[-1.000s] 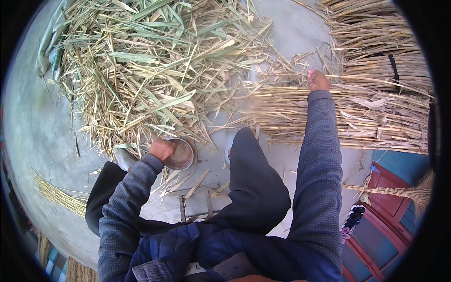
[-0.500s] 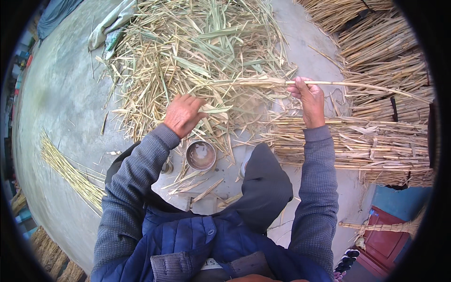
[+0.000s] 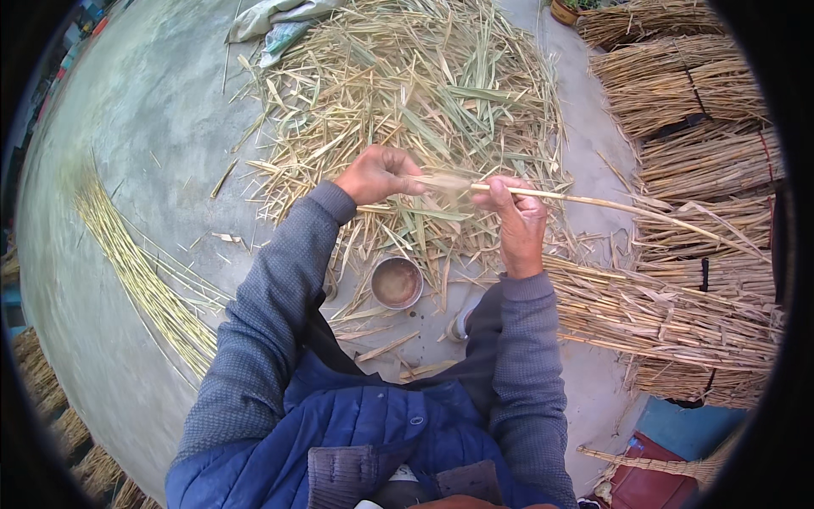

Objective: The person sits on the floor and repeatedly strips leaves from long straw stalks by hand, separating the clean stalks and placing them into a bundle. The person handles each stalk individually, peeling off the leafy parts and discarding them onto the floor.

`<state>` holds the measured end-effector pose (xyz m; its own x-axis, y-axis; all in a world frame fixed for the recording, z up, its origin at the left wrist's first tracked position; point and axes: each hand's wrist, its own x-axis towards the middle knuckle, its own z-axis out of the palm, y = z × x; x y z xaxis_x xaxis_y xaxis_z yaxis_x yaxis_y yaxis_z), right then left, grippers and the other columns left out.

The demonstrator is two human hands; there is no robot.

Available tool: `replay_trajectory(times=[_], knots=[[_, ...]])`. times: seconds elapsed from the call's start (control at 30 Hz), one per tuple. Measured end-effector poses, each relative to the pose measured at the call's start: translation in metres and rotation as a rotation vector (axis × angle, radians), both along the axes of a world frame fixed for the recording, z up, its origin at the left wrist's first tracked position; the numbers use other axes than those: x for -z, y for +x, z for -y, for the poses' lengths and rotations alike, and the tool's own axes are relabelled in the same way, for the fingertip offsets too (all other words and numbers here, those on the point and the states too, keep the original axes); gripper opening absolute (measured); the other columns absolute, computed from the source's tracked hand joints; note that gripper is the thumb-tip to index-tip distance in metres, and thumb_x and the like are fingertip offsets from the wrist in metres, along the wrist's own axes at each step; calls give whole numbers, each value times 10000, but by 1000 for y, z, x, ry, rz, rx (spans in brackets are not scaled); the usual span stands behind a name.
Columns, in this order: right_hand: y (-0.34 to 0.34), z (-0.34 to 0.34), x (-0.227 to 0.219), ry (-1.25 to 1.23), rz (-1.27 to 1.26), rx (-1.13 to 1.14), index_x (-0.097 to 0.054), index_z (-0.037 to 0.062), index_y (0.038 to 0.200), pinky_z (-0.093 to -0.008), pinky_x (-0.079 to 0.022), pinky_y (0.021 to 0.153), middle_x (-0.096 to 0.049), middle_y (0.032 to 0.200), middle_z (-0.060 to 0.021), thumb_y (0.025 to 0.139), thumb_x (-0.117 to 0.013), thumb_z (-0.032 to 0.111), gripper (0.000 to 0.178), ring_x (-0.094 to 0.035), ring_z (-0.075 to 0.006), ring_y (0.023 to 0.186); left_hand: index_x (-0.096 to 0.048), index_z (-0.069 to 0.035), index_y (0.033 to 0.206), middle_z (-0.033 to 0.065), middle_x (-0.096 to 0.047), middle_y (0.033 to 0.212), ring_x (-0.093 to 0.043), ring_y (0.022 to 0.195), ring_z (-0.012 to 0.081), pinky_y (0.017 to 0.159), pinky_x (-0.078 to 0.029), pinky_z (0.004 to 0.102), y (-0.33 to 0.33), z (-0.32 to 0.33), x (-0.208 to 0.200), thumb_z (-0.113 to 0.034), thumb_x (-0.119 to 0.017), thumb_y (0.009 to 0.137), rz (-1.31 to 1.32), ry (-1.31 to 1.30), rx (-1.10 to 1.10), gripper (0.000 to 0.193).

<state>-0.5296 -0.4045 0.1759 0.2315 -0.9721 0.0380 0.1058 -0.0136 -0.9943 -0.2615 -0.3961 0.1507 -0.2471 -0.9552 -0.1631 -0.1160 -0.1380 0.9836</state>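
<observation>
A long, thin reed stalk (image 3: 610, 206) lies crosswise in front of me, its bare end reaching right over the bundles. My right hand (image 3: 519, 225) is closed round it near its left end, fingers and thumb pressed on it. At that end a pale, dry leaf sheath (image 3: 447, 181) sticks out, smeared by motion. My left hand (image 3: 380, 176) pinches the sheath's far tip between thumb and fingers. Below both hands a round metal bowl (image 3: 420, 287) with something light brown in it stands on the floor between my feet.
A wide heap of stripped leaves (image 3: 398, 102) spreads ahead. Tied reed bundles (image 3: 704, 161) are stacked at the right, with loose stalks (image 3: 653, 314) nearer me. Peeled stalks (image 3: 153, 263) lie on the concrete floor at left. A pale sack (image 3: 275, 21) lies at the far left of the heap.
My left hand has moved right and taken hold of the leafy end of the stalk. My right hand has come down and left with the stalk. The whole view has shifted.
</observation>
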Motion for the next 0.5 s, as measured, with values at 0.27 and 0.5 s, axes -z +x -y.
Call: replay_trajectory(times=[0.27, 0.5], knots=[[-2, 12, 29, 65, 1, 84, -674, -4, 1079, -274, -565, 744, -717, 940, -94, 968, -684, 206, 238, -706, -156, 788, -683, -17, 969, 52, -731, 857, -630, 680, 73, 638, -512, 203, 70, 29, 15, -50, -772, 847, -242, -103, -467, 155], [3, 18, 38, 102, -45, 105, -659, -16, 1085, -259, -576, 706, -712, 922, -100, 968, -686, 220, 264, -703, -153, 769, -670, -14, 929, 95, -688, 773, -595, 731, 218, 694, -463, 372, 90, 39, 18, -372, -701, 903, 1086, -450, -459, 360]])
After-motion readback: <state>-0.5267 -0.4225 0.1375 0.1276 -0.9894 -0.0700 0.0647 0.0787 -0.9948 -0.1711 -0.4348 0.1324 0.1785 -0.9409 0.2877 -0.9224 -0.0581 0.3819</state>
